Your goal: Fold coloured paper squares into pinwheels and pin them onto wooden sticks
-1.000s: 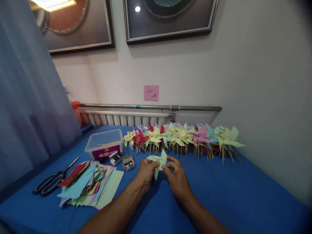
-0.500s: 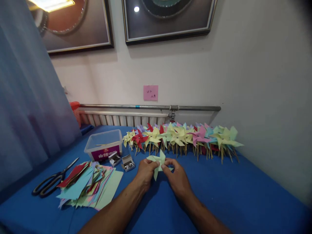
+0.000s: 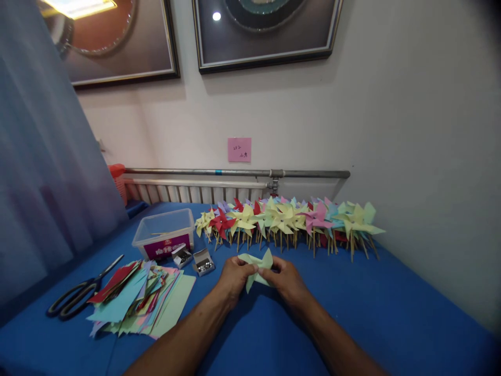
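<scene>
A pale green paper pinwheel (image 3: 258,265) is held between both my hands, above the blue cloth near the middle of the view. My left hand (image 3: 234,277) pinches it from the left, the thumb lying on its centre. From the right my right hand (image 3: 287,279) grips it, thumb pressed near the centre and fingers behind the paper. Pointed blades stick out above and below the thumbs. No stick shows on this pinwheel, and whether a pin is in its centre is hidden by the thumbs.
Many finished pinwheels (image 3: 282,219) on sticks stand along the back. To the left are a clear plastic tub (image 3: 162,230), two small boxes of metal pins (image 3: 203,262), a heap of coloured paper (image 3: 133,300) and black-handled scissors (image 3: 82,292). A pipe (image 3: 313,174) runs along the wall.
My right hand has shifted its hold, its thumb moving in to the centre beside the left thumb. The pinwheel's upper blade now leans to the right. The view has shifted slightly.
</scene>
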### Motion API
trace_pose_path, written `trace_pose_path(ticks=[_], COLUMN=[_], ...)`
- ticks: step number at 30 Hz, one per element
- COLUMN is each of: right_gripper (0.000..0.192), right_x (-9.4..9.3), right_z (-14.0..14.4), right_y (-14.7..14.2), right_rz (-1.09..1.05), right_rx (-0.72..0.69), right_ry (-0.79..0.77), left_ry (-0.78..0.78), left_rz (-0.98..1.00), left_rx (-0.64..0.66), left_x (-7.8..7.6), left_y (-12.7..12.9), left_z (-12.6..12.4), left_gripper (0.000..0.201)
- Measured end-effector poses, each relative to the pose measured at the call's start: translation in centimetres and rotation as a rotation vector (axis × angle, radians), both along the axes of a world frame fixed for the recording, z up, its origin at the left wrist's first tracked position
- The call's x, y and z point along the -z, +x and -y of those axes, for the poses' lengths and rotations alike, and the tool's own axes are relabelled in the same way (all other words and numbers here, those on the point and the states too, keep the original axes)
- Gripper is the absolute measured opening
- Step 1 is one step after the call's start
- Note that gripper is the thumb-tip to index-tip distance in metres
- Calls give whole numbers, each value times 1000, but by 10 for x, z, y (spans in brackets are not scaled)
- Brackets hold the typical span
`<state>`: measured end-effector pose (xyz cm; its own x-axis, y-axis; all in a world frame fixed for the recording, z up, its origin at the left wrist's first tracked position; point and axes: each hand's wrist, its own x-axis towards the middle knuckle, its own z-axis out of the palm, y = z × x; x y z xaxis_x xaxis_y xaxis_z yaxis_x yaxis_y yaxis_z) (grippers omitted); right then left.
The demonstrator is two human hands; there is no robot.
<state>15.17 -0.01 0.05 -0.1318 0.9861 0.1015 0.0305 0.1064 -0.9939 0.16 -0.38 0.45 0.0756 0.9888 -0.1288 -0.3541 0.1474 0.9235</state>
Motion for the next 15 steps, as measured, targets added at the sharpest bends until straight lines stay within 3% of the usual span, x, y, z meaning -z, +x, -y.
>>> trace_pose_path(ticks=[10,15], right_gripper=[33,31], right_x=[-3,0], right_z=[3,0], right_y=[-4,-6], right_rz=[-20,-21], right_rx=[53,102], right_ry=[-30,-78], left_ry=[5,-35], left_rz=[-42,-78], left_rx=[59,-5], left_x=[2,4], left_y=[-1,-1], left_z=[0,0], left_gripper=[25,22])
